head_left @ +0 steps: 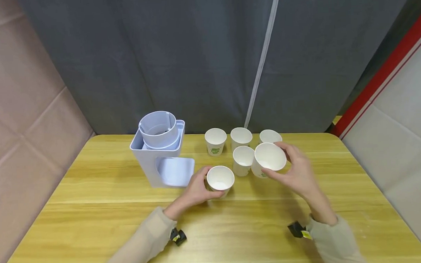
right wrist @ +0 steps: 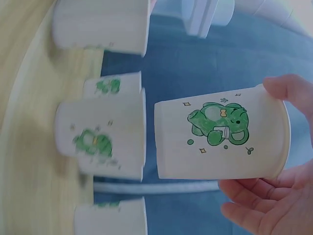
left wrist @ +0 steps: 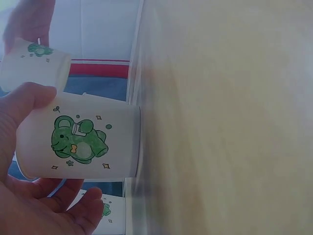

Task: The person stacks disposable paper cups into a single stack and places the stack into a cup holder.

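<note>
My left hand [head_left: 197, 189] grips a white paper cup [head_left: 220, 180] standing upright on the wooden table, thumb on one side and fingers on the other. A green cartoon bear [left wrist: 80, 139] is printed on its wall. Lifted above the table, a second paper cup [right wrist: 220, 137] is pinched near its rim by my right hand [head_left: 299, 173]. Its base hangs at about the rim height of the standing cups. Between the two held cups stands another paper cup [head_left: 243, 161], slightly behind them.
Along the back stand three more paper cups, at left [head_left: 216, 142], middle [head_left: 241, 137] and right [head_left: 270, 136]. To the left is a pale blue plastic device [head_left: 147, 166] with a round hopper [head_left: 158, 129] on top and a flat tray [head_left: 177, 172]. A grey curtain [head_left: 194, 62] hangs behind.
</note>
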Motion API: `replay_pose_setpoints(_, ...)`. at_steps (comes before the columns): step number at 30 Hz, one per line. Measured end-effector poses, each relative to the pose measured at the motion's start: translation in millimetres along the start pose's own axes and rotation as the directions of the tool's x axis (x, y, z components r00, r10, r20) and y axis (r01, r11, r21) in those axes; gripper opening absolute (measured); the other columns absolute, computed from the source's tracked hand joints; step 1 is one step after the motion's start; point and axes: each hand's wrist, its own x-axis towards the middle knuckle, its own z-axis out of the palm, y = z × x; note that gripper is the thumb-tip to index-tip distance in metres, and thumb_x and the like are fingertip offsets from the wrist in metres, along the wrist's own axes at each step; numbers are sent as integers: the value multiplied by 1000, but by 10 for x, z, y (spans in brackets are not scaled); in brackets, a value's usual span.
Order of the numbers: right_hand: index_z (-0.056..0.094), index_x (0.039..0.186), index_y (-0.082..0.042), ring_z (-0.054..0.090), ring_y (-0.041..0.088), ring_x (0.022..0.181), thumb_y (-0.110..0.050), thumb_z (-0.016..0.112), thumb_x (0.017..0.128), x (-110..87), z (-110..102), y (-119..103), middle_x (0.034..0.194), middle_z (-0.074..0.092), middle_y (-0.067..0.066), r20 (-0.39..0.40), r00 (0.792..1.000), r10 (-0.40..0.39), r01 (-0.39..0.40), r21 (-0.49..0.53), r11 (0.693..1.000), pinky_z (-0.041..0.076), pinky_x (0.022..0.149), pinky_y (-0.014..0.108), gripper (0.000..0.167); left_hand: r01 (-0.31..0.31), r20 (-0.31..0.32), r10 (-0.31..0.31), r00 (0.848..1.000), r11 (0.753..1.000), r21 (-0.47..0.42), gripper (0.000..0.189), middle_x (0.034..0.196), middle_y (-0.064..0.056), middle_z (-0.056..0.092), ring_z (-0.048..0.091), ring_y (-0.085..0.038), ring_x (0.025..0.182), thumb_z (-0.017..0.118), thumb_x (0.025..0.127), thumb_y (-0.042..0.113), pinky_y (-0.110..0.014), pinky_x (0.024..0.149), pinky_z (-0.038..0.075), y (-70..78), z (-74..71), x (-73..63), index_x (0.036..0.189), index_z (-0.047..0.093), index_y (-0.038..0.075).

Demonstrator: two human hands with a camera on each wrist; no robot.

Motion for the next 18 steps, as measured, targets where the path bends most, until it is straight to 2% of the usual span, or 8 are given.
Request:
replay_pose_setpoints(7,55,116,6,56,24,90,-8,88,54,55,140,-155,102,59,15,3,994,-112,112,92,989,41,81,10,72,-16,-1,16,1000,1000,0,67,107,-11,62,57,-26,97,86,59,18,-39,87,46,-7,5,-4,114,56,-2)
replay_pose_setpoints(14,55,117,4,56,19,90,-16,89,55,118,266,-294,101,59,10,29,987,-156,152,117,981,43,80,13,73,-12,-2,12,1000,1000,-5,66,106,-11,62,58,-25,97,86,59,17,-39,86,46,8,-5,-9,114,55,-2)
replay_pose_setpoints(18,54,118,3,56,18,93,-18,89,55,147,327,-365,102,59,9,49,985,-167,160,127,979,47,81,22,74,6,8,-6,1000,1000,-6,66,107,-11,61,57,-24,97,85,60,17,-38,86,46,9,-13,-10,116,55,-2)
